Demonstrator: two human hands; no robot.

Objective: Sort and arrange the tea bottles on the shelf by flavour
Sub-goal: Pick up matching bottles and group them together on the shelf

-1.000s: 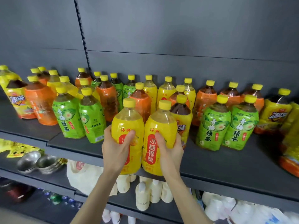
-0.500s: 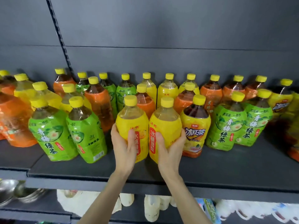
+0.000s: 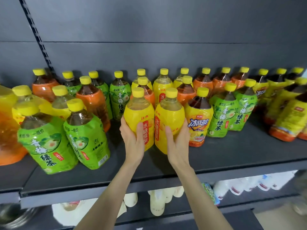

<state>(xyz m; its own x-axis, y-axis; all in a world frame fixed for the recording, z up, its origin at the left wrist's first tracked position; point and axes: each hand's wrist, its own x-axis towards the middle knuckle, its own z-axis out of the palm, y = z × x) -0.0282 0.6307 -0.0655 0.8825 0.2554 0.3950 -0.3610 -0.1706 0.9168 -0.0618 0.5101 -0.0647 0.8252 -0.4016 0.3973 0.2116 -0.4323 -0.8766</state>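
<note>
Two yellow pear-drink bottles stand side by side at the middle of the dark shelf (image 3: 232,156). My left hand (image 3: 133,140) grips the left yellow bottle (image 3: 138,112), and my right hand (image 3: 177,141) grips the right yellow bottle (image 3: 170,113). Directly right of them stands an iced black tea bottle (image 3: 198,123) with a yellow label. Two green tea bottles (image 3: 232,110) stand further right. Two more green tea bottles (image 3: 66,138) lean at the front left. Orange-labelled bottles (image 3: 93,103) and more yellow ones fill the rows behind.
The grey back panel (image 3: 166,30) closes the shelf behind the bottles. More yellow-labelled bottles (image 3: 287,117) crowd the right end. White bottles (image 3: 157,203) and white packs (image 3: 249,185) sit on the lower shelf, with metal bowls (image 3: 15,216) at the lower left.
Both hands have pushed the two yellow bottles back from the shelf's front edge into line with the iced black tea bottle. The view has moved closer and to the right.
</note>
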